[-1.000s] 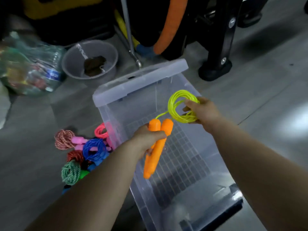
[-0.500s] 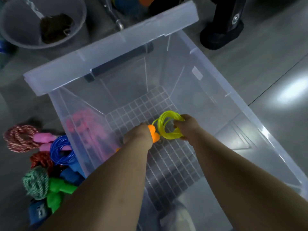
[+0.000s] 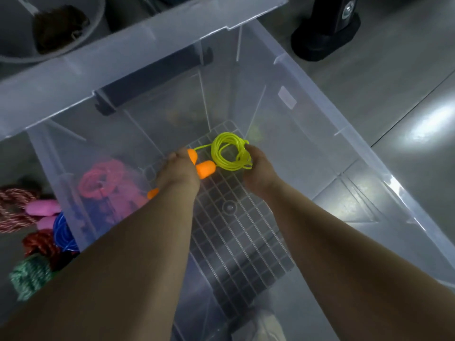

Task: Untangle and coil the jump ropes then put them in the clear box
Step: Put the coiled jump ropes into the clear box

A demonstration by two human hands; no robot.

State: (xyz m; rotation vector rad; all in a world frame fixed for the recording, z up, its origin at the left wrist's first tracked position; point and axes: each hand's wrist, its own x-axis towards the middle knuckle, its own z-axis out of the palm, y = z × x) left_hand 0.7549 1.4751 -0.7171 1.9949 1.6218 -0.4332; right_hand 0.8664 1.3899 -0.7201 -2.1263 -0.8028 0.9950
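Both my arms reach down into the clear box [image 3: 307, 77]. My left hand [image 3: 178, 173] grips the two orange handles [image 3: 205, 168] of a jump rope low over the gridded bottom. Just to the right, my right hand [image 3: 258, 168] holds the rope's coiled yellow-green cord [image 3: 229, 153]. Outside the box's left wall lie several other coiled ropes: a pink one [image 3: 103, 179] seen through the plastic, a red-and-white one [image 3: 12, 207], a blue one [image 3: 64, 235], a dark red one [image 3: 40, 246] and a green one [image 3: 30, 276].
The box's lid [image 3: 138, 38] leans at the far end. A grey bowl [image 3: 56, 23] with a dark object sits beyond it on the left. A black stand foot [image 3: 325, 38] stands on the grey floor at the upper right.
Both hands have gone down from above the box rim to near its bottom, carrying the orange-handled rope. The view has moved closer over the box.
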